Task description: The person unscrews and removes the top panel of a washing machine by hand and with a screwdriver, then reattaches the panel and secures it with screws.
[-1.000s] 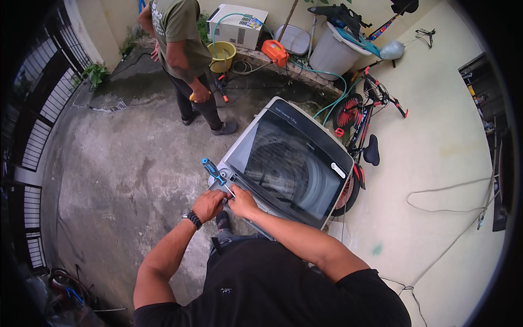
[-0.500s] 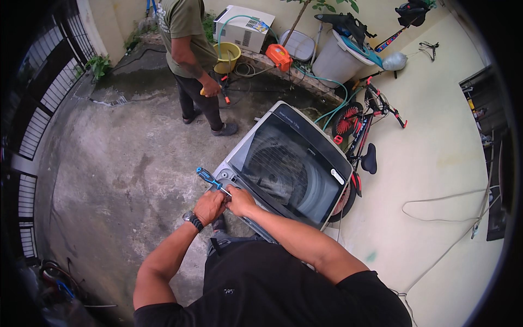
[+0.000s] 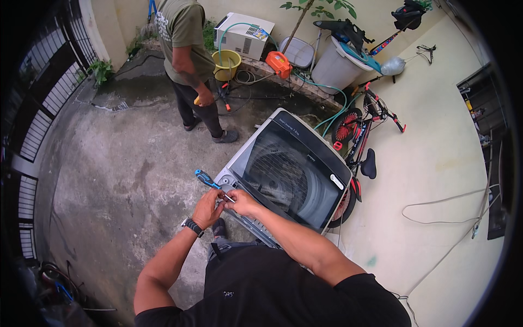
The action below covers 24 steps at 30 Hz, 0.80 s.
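Note:
A top-load washing machine has a dark transparent lid. At its near-left corner a blue-handled screwdriver lies at a slant, its metal shaft reaching between my two hands. My left hand is closed just below the handle; what exactly it grips is hidden by the fingers. My right hand is closed at the shaft, fingertips pinched around it on the corner of the machine. The tip of the tool is too small to make out clearly.
A person stands beyond the washer, a yellow item in one hand. Behind are a yellow bucket, orange device, boxy white appliance and large bin. A bicycle leans rightward by the wall; gate bars line the left.
The screwdriver's handle has tipped a little to the left and lower, with both my hands still gathered at the washer's corner. The view has shifted slightly.

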Tool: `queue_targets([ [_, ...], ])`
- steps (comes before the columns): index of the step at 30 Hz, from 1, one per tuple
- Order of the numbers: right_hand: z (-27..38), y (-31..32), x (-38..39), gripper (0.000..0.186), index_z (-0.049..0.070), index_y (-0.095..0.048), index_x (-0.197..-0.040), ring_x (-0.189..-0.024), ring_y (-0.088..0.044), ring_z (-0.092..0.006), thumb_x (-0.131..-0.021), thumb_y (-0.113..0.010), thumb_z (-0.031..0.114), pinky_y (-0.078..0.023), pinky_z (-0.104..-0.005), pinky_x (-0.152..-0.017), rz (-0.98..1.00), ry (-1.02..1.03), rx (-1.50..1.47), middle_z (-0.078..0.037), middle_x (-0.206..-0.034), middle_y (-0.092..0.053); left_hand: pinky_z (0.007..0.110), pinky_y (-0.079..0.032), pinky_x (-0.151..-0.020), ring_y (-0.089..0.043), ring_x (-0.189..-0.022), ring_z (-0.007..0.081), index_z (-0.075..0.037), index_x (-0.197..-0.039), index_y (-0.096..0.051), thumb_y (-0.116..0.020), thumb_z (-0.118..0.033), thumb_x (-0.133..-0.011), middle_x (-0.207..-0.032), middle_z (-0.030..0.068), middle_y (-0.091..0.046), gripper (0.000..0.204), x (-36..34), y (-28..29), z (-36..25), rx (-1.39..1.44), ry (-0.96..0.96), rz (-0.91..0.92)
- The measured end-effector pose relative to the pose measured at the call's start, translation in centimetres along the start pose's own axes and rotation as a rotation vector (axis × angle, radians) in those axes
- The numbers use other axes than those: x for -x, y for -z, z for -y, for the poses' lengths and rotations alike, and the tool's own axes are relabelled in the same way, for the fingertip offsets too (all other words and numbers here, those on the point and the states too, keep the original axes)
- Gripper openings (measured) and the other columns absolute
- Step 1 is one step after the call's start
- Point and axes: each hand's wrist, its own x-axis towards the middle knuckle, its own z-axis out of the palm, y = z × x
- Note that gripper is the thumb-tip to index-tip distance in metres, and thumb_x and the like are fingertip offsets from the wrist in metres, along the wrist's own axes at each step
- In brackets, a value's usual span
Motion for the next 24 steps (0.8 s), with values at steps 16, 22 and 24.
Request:
queue_targets([
  [16, 0.5, -0.4, 3.2, 0.018, 0.002, -0.072, -0.106, -0.093, -0.064, -0.0134, -0.096, -0.072, 0.017, -0.051, -0.0322, -0.085, -0.146, -0.033, -0.051, -0.006, -0.097, -0.073, 0.027, -0.041, -0.062, -0.05, -0.069, 0.0065, -0.002, -0.091, -0.07, -0.073, -0.025, -0.098, -0.074, -0.0019, -0.063, 0.024, 2.2, -4.1, 0.1, 0.447, 0.671, -0.136],
  [22, 0.4, -0.4, 3.2, 0.025, 0.002, -0.071, -0.105, -0.089, -0.069, -0.0218, -0.092, -0.074, 0.023, -0.052, -0.0374, -0.08, -0.256, 0.081, 0.181, -0.013, -0.093, -0.074, 0.027, -0.04, -0.06, -0.049, -0.069, 0.0066, -0.002, -0.086, -0.069, -0.072, -0.024, -0.097, -0.074, -0.0026, -0.062, 0.025, 1.5, -3.6, 0.4, 0.651, 0.807, -0.071],
  [24, 1.6, -0.7, 3.2, 0.025, 0.002, -0.071, -0.104, -0.087, -0.071, -0.028, -0.091, -0.074, 0.023, -0.053, -0.0401, -0.078, -0.289, 0.08, 0.268, -0.016, -0.091, -0.074, 0.028, -0.039, -0.059, -0.048, -0.068, 0.0066, -0.003, -0.083, -0.069, -0.071, -0.025, -0.097, -0.072, -0.0028, -0.061, 0.027, 1.7, -3.2, 0.4, 0.618, 0.814, -0.092],
])
